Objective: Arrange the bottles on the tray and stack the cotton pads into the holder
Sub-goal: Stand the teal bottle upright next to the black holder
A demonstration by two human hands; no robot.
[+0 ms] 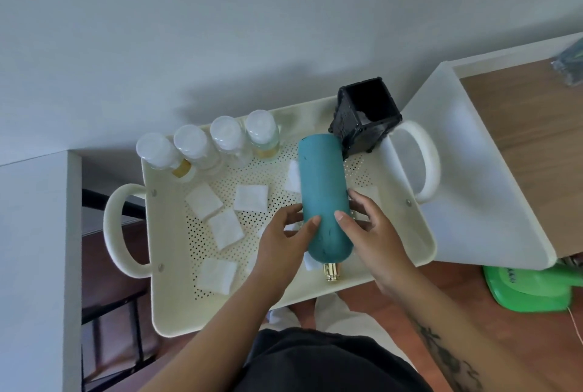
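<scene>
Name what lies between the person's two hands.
In the head view, the teal bottle lies on its side between the left hand and right hand, both gripping it over the tray.

A white counter (467, 170) slopes across the right of the view. Behind it and to its right lies a wooden surface (533, 126), with a dark, blurred packet (569, 65) at that surface's far right edge. Below the counter's near corner a bright green plastic object (530, 289) rests on the reddish wooden floor (394, 322). Left of the counter, well apart, stands a white panel (34, 265) with a dark metal frame (107, 312) beside it. A pale wall (252, 28) rises behind the counter.
</scene>
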